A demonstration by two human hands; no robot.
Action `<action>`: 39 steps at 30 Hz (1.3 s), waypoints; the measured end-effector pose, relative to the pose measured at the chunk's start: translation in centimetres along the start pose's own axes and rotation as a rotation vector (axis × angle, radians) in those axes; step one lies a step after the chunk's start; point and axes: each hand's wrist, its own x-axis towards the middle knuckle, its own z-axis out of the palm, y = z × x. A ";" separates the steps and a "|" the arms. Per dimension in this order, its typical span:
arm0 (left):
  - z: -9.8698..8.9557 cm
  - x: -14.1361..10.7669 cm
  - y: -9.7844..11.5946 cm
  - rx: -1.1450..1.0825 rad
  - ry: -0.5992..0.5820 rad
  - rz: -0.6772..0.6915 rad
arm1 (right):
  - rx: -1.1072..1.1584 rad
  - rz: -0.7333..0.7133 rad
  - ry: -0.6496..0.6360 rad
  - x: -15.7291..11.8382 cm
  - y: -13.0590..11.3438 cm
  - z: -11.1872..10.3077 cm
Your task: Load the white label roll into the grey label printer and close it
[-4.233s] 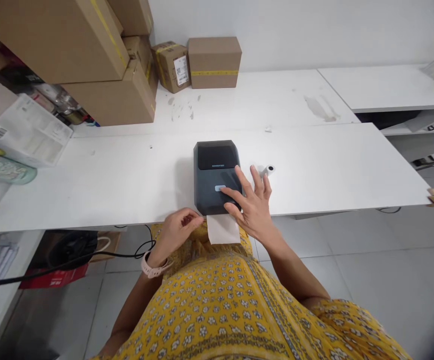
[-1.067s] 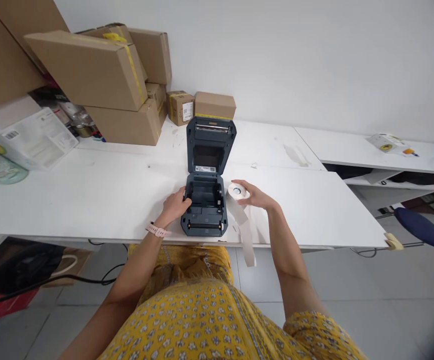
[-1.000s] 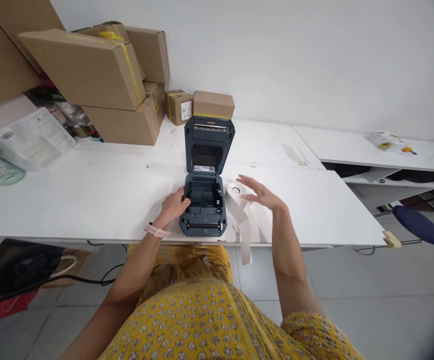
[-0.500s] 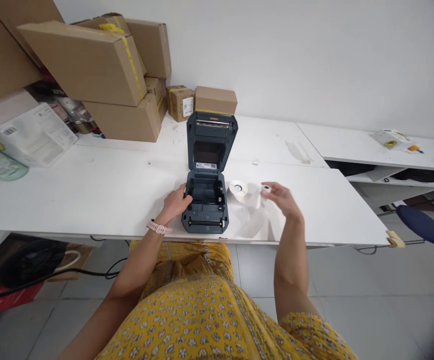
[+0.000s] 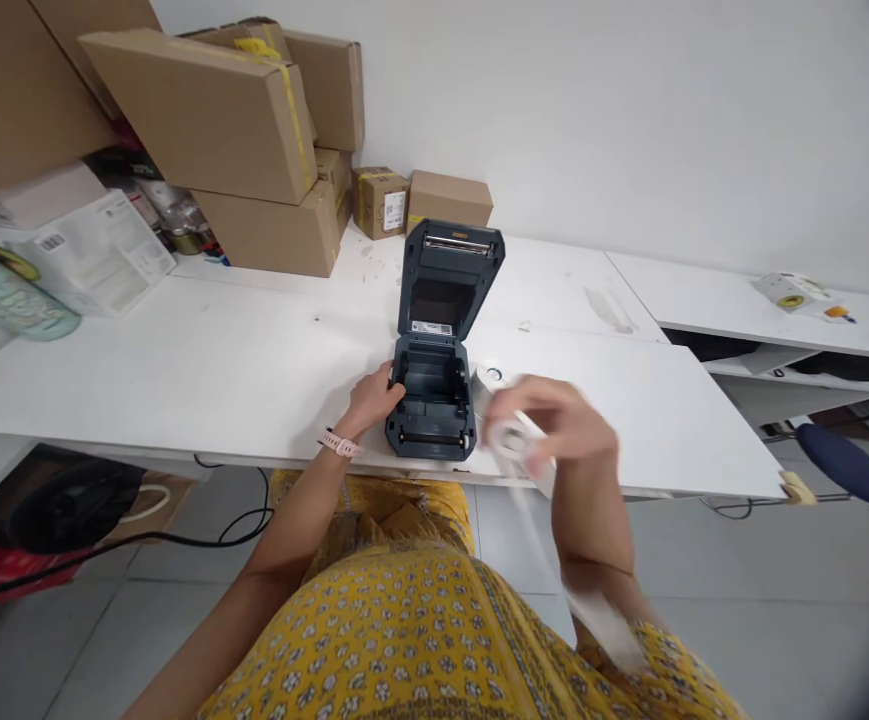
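Note:
A dark grey label printer (image 5: 432, 440) stands on the white table with its lid (image 5: 450, 270) raised and its inside bare. My left hand (image 5: 374, 398) grips the printer's left edge, thumb over the rim. To the right of the printer, my right hand (image 5: 565, 425), smeared by motion, is closed on a small white paper roll (image 5: 513, 438). From that roll a blurred paper strip (image 5: 535, 540) trails down past the table's front edge toward my right sleeve. Another white label roll (image 5: 491, 374) lies beside the printer, partly hidden behind my right hand.
Stacked cardboard boxes (image 5: 254, 130) stand at the back left, with two smaller boxes behind the printer. A pale green bottle (image 5: 21, 295) and a white box (image 5: 104, 260) sit at the far left. A dark blue stool seat (image 5: 846, 465) is beyond the table's right end.
My right hand has lifted the small roll toward me, and its paper strip now swings below the table edge. The view has shifted slightly; my left hand stays on the printer.

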 end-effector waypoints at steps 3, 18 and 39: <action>0.2 -0.1 -0.1 -0.043 0.011 0.004 | -0.017 0.097 0.006 5.6 1.1 3.4; 2.1 -0.4 -0.7 -0.263 0.126 0.006 | -0.601 0.084 -0.051 7.2 4.7 7.2; 2.8 -0.1 -1.3 -0.486 0.143 0.070 | -0.479 0.085 0.051 5.4 4.7 7.7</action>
